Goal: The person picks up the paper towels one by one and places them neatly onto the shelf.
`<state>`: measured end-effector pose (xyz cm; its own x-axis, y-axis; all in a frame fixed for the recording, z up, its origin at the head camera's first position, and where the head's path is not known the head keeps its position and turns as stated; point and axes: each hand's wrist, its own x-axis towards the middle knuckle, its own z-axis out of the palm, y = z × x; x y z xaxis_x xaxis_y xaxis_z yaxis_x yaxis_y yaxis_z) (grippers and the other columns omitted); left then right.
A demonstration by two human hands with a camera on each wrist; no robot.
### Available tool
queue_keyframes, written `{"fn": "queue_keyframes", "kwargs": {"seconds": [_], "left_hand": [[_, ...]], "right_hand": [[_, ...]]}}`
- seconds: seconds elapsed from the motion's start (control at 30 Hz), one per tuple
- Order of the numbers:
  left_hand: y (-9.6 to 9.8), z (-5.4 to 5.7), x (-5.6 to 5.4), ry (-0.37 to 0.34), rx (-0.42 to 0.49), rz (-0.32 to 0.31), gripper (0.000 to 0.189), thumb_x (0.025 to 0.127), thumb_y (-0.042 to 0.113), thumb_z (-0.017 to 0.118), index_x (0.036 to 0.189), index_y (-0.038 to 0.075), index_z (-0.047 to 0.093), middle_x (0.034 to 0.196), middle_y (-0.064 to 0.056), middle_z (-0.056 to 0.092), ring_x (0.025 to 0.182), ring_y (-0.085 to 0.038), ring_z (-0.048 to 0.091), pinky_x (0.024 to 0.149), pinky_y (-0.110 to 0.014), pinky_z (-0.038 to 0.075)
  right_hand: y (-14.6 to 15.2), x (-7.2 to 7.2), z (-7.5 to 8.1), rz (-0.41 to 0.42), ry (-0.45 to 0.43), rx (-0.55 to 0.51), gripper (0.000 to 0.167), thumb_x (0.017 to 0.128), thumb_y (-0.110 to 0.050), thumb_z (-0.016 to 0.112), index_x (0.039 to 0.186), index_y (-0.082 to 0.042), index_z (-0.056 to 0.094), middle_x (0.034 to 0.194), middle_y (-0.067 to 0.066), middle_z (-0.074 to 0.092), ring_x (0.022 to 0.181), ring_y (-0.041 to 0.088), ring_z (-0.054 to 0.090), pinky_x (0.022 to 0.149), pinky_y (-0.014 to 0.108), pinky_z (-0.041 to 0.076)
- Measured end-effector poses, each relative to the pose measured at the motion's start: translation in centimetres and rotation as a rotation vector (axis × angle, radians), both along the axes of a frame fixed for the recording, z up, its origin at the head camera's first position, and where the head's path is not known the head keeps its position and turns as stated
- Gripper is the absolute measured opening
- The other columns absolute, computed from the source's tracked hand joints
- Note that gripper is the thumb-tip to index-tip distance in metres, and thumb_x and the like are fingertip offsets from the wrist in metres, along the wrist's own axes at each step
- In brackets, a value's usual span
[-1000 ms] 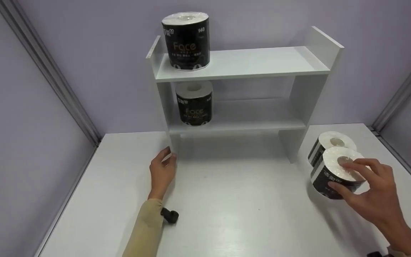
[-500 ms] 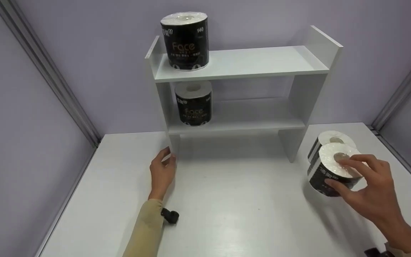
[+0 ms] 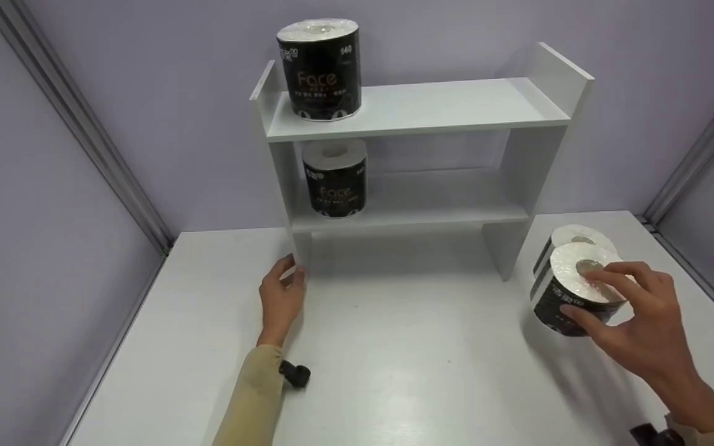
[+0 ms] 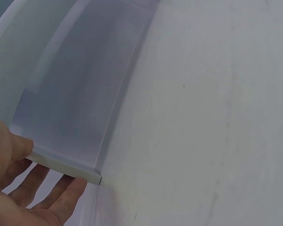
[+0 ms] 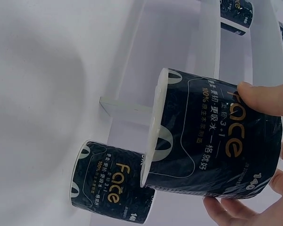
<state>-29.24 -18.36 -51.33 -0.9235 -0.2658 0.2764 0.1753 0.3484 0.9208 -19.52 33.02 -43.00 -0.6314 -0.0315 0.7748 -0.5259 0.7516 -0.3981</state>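
My right hand (image 3: 651,331) grips a toilet paper roll (image 3: 558,303) in black "Face" wrapping, thumb on its side and fingers at the top and far side. The roll is tilted and held above the table, its shadow below. Behind it, partly hidden, a second toilet paper roll (image 5: 111,183) stands on the table. At the other side, my left hand (image 3: 281,300) pinches the lower left side panel (image 4: 68,170) of the white shelf (image 3: 444,108), thumb inside and fingers outside in the left wrist view.
One wrapped roll (image 3: 323,80) stands at the left end of the top shelf, and another roll (image 3: 336,189) stands below it on the middle shelf. The white table (image 3: 388,359) is bordered by a left wall (image 3: 53,248) and a back wall (image 3: 208,142).
The right hand has moved the held roll slightly up and left in the head view, covering more of the roll behind. The left hand stays on the side panel.
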Motion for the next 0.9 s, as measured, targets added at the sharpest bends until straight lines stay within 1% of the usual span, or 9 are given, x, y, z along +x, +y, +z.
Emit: {"fn": "queue_keyframes", "kwargs": {"seconds": [0.13, 0.27, 0.43, 0.67, 0.8, 0.9], "left_hand": [[-0.08, 0.03, 0.04, 0.01, 0.0, 0.008, 0.041, 0.107, 0.014, 0.062, 0.146, -0.001, 0.062, 0.146, -0.023, 0.063, 0.125, -0.044, 0.069, 0.103, -0.053, 0.06], [-0.1, 0.05, -0.01, -0.003, 0.001, 0.013, 0.043, 0.108, 0.015, 0.062, 0.147, 0.0, 0.06, 0.147, -0.023, 0.063, 0.126, -0.043, 0.069, 0.103, -0.052, 0.06], [-0.11, 0.04, -0.14, -0.026, 0.006, 0.023, 0.044, 0.108, 0.016, 0.061, 0.149, 0.0, 0.058, 0.148, -0.022, 0.062, 0.128, -0.042, 0.067, 0.104, -0.051, 0.06], [0.06, -0.19, -0.02, -0.015, 0.011, 0.02, 0.043, 0.108, 0.015, 0.062, 0.148, 0.0, 0.06, 0.147, -0.022, 0.063, 0.128, -0.042, 0.068, 0.104, -0.052, 0.06], [0.13, -0.29, -0.06, -0.021, 0.018, 0.015, 0.043, 0.108, 0.015, 0.062, 0.149, 0.001, 0.06, 0.147, -0.021, 0.063, 0.128, -0.042, 0.068, 0.104, -0.052, 0.059], [0.08, -0.22, -0.1, -0.013, 0.019, 0.012, 0.043, 0.108, 0.015, 0.062, 0.149, 0.001, 0.06, 0.147, -0.021, 0.064, 0.128, -0.041, 0.068, 0.104, -0.052, 0.059]], "right_hand": [[-0.1, -0.14, 0.15, 0.006, -0.005, 0.007, 0.068, 0.05, 0.006, 0.1, 0.114, -0.005, 0.081, 0.108, 0.02, 0.065, 0.112, 0.001, 0.039, 0.098, 0.025, 0.027], [-0.13, -0.32, 0.23, 0.0, -0.015, 0.01, 0.068, 0.05, 0.005, 0.101, 0.115, -0.006, 0.081, 0.109, 0.019, 0.066, 0.112, 0.004, 0.038, 0.097, 0.023, 0.027], [-0.27, -0.52, 0.3, 0.01, -0.009, 0.004, 0.068, 0.051, 0.004, 0.101, 0.115, -0.008, 0.082, 0.109, 0.018, 0.066, 0.114, 0.002, 0.039, 0.098, 0.022, 0.027], [-0.39, -0.38, 0.55, 0.017, -0.018, 0.025, 0.069, 0.052, 0.002, 0.103, 0.117, -0.01, 0.082, 0.11, 0.014, 0.066, 0.111, 0.001, 0.039, 0.095, 0.023, 0.029], [-0.42, -0.45, 0.58, 0.023, -0.007, 0.022, 0.069, 0.051, 0.002, 0.102, 0.116, -0.01, 0.082, 0.109, 0.015, 0.066, 0.112, -0.001, 0.04, 0.095, 0.022, 0.028], [-0.56, -0.57, 0.66, 0.031, -0.003, 0.015, 0.069, 0.051, 0.002, 0.102, 0.116, -0.009, 0.082, 0.108, 0.016, 0.067, 0.112, -0.002, 0.041, 0.096, 0.022, 0.028]]}}
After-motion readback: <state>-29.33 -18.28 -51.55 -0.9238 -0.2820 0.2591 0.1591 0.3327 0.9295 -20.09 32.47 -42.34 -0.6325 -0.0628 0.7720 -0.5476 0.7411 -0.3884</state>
